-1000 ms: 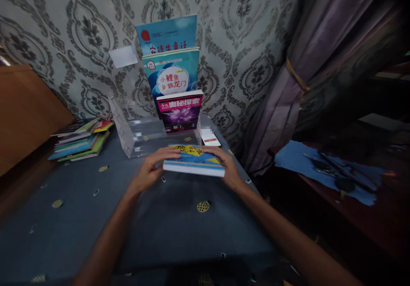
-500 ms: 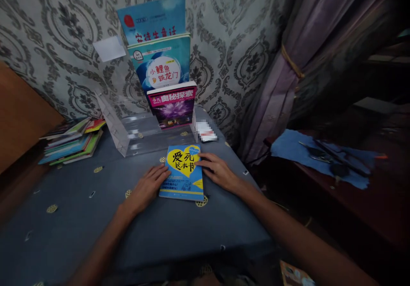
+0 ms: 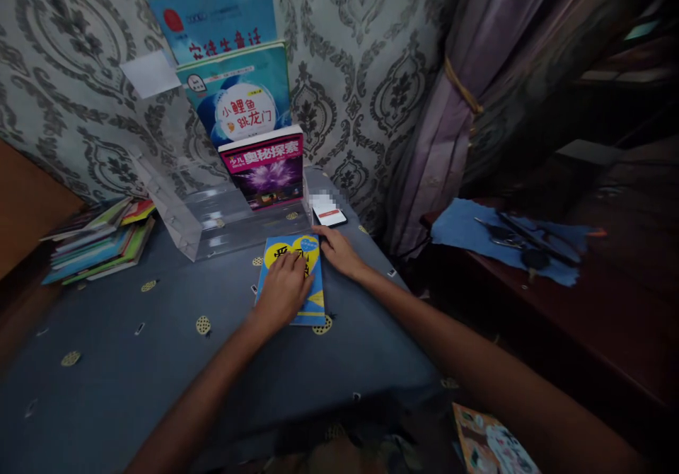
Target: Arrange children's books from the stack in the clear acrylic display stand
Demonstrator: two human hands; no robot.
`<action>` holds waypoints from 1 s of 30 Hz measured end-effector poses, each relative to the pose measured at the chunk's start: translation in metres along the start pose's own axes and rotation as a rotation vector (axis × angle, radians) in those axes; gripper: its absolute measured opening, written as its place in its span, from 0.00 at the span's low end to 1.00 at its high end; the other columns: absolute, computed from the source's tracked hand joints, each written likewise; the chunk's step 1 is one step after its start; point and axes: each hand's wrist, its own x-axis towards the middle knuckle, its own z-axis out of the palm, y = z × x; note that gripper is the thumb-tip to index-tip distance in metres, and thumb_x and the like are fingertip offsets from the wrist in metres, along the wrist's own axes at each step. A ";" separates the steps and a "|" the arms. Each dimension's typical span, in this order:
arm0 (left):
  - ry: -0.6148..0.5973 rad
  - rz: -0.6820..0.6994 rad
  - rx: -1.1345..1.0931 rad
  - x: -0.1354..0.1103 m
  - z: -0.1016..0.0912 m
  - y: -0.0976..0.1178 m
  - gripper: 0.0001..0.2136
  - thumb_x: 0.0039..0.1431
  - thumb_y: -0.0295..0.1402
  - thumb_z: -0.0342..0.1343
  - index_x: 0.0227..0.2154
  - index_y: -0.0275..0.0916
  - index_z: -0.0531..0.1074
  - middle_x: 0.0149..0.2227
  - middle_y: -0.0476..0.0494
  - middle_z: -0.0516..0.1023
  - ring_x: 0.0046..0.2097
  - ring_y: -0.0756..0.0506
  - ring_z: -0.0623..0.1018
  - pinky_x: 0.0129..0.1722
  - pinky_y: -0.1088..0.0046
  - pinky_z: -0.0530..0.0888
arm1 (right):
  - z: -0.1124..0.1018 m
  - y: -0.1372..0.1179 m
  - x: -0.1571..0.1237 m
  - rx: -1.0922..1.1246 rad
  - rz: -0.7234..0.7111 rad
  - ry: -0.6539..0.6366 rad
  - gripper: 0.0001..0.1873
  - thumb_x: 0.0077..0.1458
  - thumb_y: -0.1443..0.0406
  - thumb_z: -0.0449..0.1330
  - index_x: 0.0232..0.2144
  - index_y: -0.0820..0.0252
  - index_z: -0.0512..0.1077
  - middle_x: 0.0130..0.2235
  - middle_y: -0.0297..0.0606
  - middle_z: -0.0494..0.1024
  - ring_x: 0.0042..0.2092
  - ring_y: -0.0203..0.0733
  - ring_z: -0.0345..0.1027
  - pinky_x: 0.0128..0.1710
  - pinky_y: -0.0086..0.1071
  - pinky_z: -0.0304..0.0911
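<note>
A blue book [image 3: 312, 303] with a yellow heart on its cover lies flat on the table, close to the front of the clear acrylic stand [image 3: 194, 244]. My left hand [image 3: 286, 283] rests on the cover, fingers extended and hiding part of the title. Beside the book's upper right corner is my right hand [image 3: 339, 251], its fingers stretched toward the stand's right end; whether they touch the book's edge I cannot tell. On the stand lean a purple-and-pink book [image 3: 269, 173], a teal book [image 3: 238, 99] and a taller light-blue book [image 3: 223, 18].
A pile of thin books [image 3: 103, 240] lies at the table's left. Behind my right hand is a phone [image 3: 329, 212] with a lit screen. Right of the table, a dark red surface [image 3: 610, 318] bears a blue cloth [image 3: 459, 233] with tools. A purple curtain [image 3: 429, 148] hangs behind.
My left hand has moved from the book's left edge onto its cover. My right hand has shifted up from the right edge toward the upper corner. The view has turned slightly right.
</note>
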 end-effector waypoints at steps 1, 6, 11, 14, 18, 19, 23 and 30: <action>-0.002 -0.046 0.007 0.008 0.002 0.002 0.12 0.67 0.36 0.51 0.49 0.37 0.71 0.54 0.31 0.74 0.59 0.34 0.70 0.62 0.52 0.64 | 0.000 0.001 0.001 0.011 0.010 0.004 0.28 0.55 0.72 0.49 0.57 0.58 0.70 0.53 0.43 0.78 0.55 0.48 0.69 0.59 0.48 0.63; -0.044 -0.207 -0.012 0.035 0.002 0.004 0.16 0.64 0.44 0.55 0.43 0.35 0.72 0.48 0.28 0.76 0.55 0.31 0.71 0.58 0.51 0.65 | -0.010 -0.005 -0.001 0.084 0.095 0.051 0.19 0.59 0.67 0.51 0.51 0.59 0.72 0.37 0.38 0.82 0.43 0.45 0.74 0.49 0.40 0.67; -0.121 -0.229 0.061 0.034 0.004 0.020 0.20 0.60 0.46 0.60 0.44 0.33 0.72 0.50 0.22 0.74 0.57 0.26 0.69 0.55 0.46 0.65 | -0.019 -0.019 -0.007 0.134 0.143 0.038 0.16 0.67 0.61 0.48 0.44 0.59 0.74 0.28 0.34 0.78 0.32 0.42 0.73 0.40 0.34 0.66; -0.099 -0.214 0.117 0.029 0.007 0.030 0.18 0.60 0.42 0.59 0.46 0.33 0.71 0.51 0.24 0.73 0.57 0.27 0.68 0.55 0.47 0.66 | -0.021 -0.023 -0.009 0.126 0.133 0.036 0.16 0.68 0.60 0.48 0.41 0.58 0.74 0.29 0.35 0.78 0.33 0.42 0.74 0.38 0.34 0.65; -0.098 -0.185 0.156 0.027 0.006 0.038 0.14 0.62 0.37 0.54 0.45 0.32 0.73 0.46 0.26 0.75 0.52 0.31 0.70 0.50 0.53 0.70 | -0.022 -0.024 -0.012 0.102 0.153 0.026 0.18 0.69 0.59 0.47 0.41 0.59 0.75 0.29 0.36 0.79 0.35 0.44 0.75 0.39 0.34 0.65; -0.099 -0.187 0.133 0.028 0.005 0.039 0.13 0.63 0.36 0.53 0.45 0.32 0.73 0.46 0.25 0.75 0.52 0.30 0.70 0.49 0.53 0.71 | -0.023 -0.024 -0.013 0.101 0.156 0.027 0.18 0.69 0.59 0.46 0.42 0.59 0.75 0.30 0.36 0.79 0.36 0.44 0.75 0.40 0.35 0.65; -0.109 -0.226 0.009 0.029 0.002 0.043 0.13 0.63 0.34 0.51 0.43 0.30 0.75 0.45 0.22 0.74 0.52 0.25 0.70 0.48 0.49 0.70 | -0.024 -0.025 -0.015 0.108 0.144 0.042 0.19 0.70 0.58 0.45 0.43 0.58 0.74 0.32 0.37 0.81 0.37 0.44 0.75 0.40 0.34 0.65; -0.131 -0.221 0.098 0.028 0.001 0.045 0.15 0.65 0.34 0.49 0.44 0.28 0.76 0.45 0.21 0.74 0.52 0.26 0.71 0.48 0.49 0.70 | -0.024 -0.026 -0.017 0.080 0.123 0.079 0.18 0.69 0.60 0.45 0.43 0.59 0.73 0.35 0.38 0.82 0.39 0.44 0.75 0.42 0.35 0.65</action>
